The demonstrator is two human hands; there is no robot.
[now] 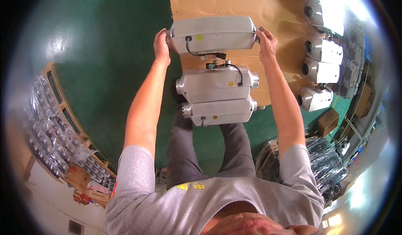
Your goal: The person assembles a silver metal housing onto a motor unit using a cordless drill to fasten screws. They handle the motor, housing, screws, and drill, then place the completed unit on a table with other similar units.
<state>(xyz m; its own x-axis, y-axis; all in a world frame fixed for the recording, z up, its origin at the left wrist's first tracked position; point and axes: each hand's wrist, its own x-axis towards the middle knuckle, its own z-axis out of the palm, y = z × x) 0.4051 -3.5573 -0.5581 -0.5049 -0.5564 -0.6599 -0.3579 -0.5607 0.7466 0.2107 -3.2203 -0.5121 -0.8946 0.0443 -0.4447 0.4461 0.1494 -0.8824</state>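
Note:
A silver-grey air heater with a black cable and a round yellow sticker lies crosswise between my hands. My left hand is closed around its left end. At the opposite end, my right hand grips the short round outlet. Just nearer to me, a second heater of the same kind has its cable and plug on the far side. Against that one sits a third heater, closest to my legs. Whether the held heater touches the cardboard beneath cannot be made out.
Brown cardboard lies under the heaters. On the right stands a row of similar heaters, with a cardboard box and a plastic-wrapped stack nearer. Wrapped parts fill a wooden-edged pallet at left, beside the green floor.

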